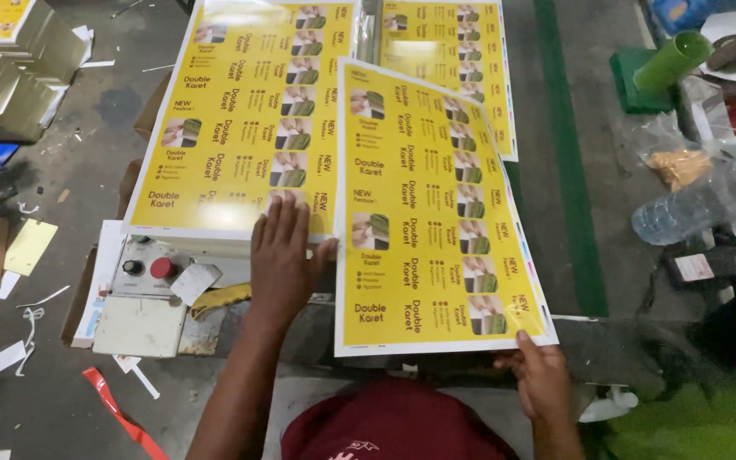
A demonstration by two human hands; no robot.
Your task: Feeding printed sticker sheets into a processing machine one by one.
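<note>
Left hand (pixel 283 251) flat, fingers spread, pressing the lower edge of the yellow sheet stack (pixel 240 119), gripping nothing. Right hand (pixel 538 370) pinching the loose yellow sheet (pixel 436 213) by its corner at 5 o'clock, that sheet overlapping the stack's right edge. Control box with red button (pixel 162 268) at 8 o'clock. Plastic bottle (pixel 709 200) well apart at 3 o'clock.

3 yellow printed sheets (pixel 436 213), 1 plastic bottle (pixel 709 200), 2 hands (pixel 283 255)
</note>
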